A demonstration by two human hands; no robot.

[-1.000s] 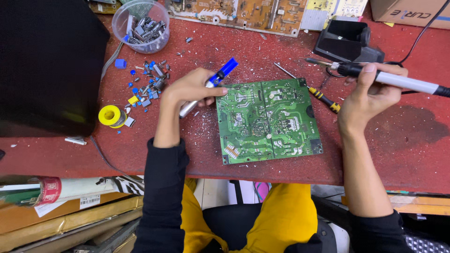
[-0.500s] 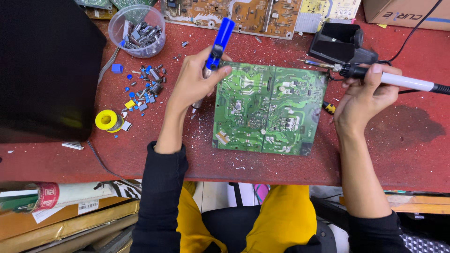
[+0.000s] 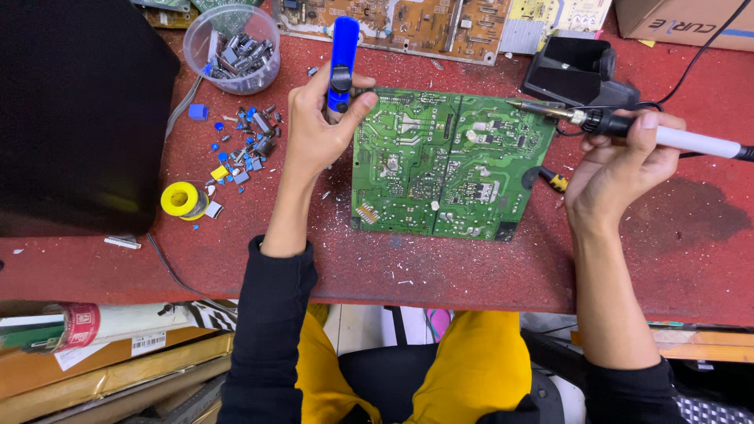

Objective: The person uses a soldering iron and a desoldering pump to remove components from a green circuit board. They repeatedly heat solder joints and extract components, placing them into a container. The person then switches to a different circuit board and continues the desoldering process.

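A green circuit board [image 3: 440, 165] lies solder side up on the red worktable [image 3: 440, 271]. My left hand [image 3: 318, 129] grips a blue desoldering pump [image 3: 342, 51], held upright at the board's upper left corner. My right hand [image 3: 620, 169] holds a soldering iron [image 3: 628, 129] by its white handle. The iron's tip points left and hovers over the board's upper right edge.
A clear plastic cup [image 3: 234, 47] of small parts stands at the back left, with loose blue and grey components [image 3: 243, 149] scattered below it. A yellow solder spool [image 3: 182, 199], a black iron stand [image 3: 577, 71], brown boards [image 3: 408, 23], a screwdriver [image 3: 550, 179] and a large black object [image 3: 78, 118] surround the work area.
My left hand has raised the blue pump from lying flat to upright near the board's top left. The board has shifted and my right hand has brought the iron tip over its edge.
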